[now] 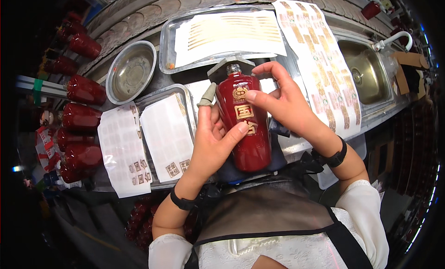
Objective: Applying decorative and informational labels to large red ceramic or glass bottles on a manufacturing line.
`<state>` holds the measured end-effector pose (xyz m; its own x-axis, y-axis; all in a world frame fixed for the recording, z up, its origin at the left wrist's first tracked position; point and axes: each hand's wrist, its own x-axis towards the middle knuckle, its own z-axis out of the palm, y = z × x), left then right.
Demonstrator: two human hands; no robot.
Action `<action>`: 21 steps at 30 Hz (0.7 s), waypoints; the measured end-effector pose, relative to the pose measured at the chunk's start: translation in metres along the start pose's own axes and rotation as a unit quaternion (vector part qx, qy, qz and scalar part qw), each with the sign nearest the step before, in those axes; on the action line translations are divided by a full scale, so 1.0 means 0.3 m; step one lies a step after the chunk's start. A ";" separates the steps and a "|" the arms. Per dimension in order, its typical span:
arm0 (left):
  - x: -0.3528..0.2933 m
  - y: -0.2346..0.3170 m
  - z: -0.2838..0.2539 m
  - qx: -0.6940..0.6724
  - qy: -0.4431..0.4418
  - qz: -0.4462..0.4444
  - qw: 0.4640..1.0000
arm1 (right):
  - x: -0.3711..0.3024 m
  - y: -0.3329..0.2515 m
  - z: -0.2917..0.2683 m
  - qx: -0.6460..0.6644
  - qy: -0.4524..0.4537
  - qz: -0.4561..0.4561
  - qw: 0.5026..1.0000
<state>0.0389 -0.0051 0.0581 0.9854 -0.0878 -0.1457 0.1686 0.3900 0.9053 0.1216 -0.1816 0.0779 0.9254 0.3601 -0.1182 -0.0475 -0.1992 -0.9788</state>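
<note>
A glossy red bottle (252, 150) with an open clear neck and gold stickers down its front leans in front of me against a grey angular block (221, 70). My left hand (214, 138) holds its left side, thumb pressed on the lowest gold sticker (250, 127). A grey pointed finger cot (208, 95) covers that hand's index fingertip. My right hand (287, 99) is at the bottle's right side, its thumb on the round gold emblem (239, 93). The right index finger arches off the glass beside the neck, while the other fingers bend in by the bottle, partly hidden.
Behind the bottle, a metal tray (168, 41) bears a sheet of gold strips (232, 32). Sticker sheets (123, 148) and a steel bowl (132, 72) lie left, near several red bottles (83, 116). Right are a long label sheet (324, 65) and a sink (366, 74) with a white faucet (394, 39).
</note>
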 end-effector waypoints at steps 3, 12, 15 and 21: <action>0.002 0.005 -0.007 -0.006 -0.011 -0.008 1.000 | -0.001 -0.014 0.018 -0.061 -0.008 0.002 0.998; 0.002 -0.006 -0.017 -0.017 -0.009 -0.007 1.000 | 0.018 -0.013 0.036 0.029 -0.008 0.035 0.999; 0.004 -0.008 -0.012 -0.019 -0.002 -0.005 1.000 | 0.022 -0.003 0.033 0.005 -0.005 0.020 1.000; 0.008 -0.008 -0.007 -0.016 0.006 0.002 1.000 | 0.022 -0.018 0.038 0.016 -0.005 0.040 0.999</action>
<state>0.0409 -0.0044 0.0547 0.9862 -0.0744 -0.1476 0.1652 0.4187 0.8930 0.1236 -0.1679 0.0806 0.9145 0.3533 -0.1970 -0.1324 -0.1987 -0.9711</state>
